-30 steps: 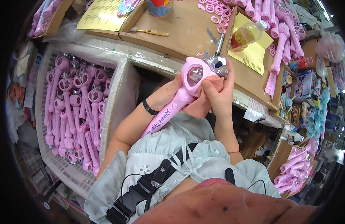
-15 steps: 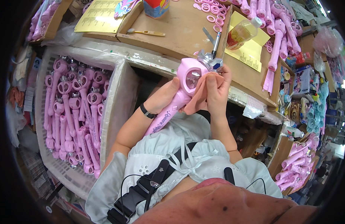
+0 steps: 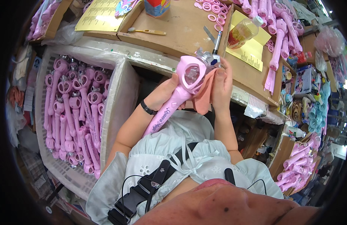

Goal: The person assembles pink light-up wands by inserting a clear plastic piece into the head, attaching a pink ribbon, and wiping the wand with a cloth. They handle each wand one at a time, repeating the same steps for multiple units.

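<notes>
A pink toy wand (image 3: 176,100) slants up from my lap, its oval head holding a clear window and topped by a silver crown-like piece (image 3: 205,56). My left hand (image 3: 161,94), with a black band at the wrist, is closed around the wand just below its head. In my right hand (image 3: 222,85) a salmon-coloured cloth (image 3: 204,98) is pinched, hanging against the right side of the wand's head. The right fingers reach up beside the crown piece, partly hidden behind the cloth.
A white crate (image 3: 72,173) full of finished-looking pink wands stands at left. On the cardboard tray (image 3: 177,28) lie a toothbrush (image 3: 147,32), pink rings (image 3: 211,18) and a pen-like tool (image 3: 217,42). A plastic bottle (image 3: 243,33) stands on yellow paper; more wands (image 3: 280,33) lie right.
The wand's head has turned, so its window faces up more. My right hand and the cloth have shifted slightly right, and the cloth hangs more loosely.
</notes>
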The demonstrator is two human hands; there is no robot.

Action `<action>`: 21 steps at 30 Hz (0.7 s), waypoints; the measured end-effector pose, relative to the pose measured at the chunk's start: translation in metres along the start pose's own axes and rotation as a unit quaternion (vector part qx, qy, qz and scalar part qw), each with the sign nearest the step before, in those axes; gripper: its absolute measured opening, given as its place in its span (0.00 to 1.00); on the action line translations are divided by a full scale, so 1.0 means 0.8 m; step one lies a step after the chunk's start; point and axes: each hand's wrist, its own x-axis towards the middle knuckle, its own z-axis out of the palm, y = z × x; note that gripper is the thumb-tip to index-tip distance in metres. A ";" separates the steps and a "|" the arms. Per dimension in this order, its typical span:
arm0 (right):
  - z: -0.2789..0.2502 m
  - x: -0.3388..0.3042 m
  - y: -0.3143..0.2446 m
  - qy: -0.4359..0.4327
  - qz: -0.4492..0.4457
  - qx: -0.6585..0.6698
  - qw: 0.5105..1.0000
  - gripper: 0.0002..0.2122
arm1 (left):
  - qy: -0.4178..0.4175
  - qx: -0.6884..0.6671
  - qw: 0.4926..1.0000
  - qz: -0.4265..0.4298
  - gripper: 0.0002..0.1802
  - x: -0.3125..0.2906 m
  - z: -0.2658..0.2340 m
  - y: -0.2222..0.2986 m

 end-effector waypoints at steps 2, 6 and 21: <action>-0.018 0.002 0.001 -0.004 0.024 -0.083 0.996 0.18 | 0.006 -0.030 1.000 0.008 0.43 0.000 -0.007 -0.002; -0.039 0.004 0.006 0.013 0.091 -0.011 0.996 0.17 | -0.006 -0.048 0.999 0.003 0.44 -0.003 -0.015 -0.004; -0.065 -0.011 -0.033 -0.104 0.147 0.176 0.968 0.06 | 0.013 -0.066 0.996 0.058 0.41 -0.009 -0.029 0.001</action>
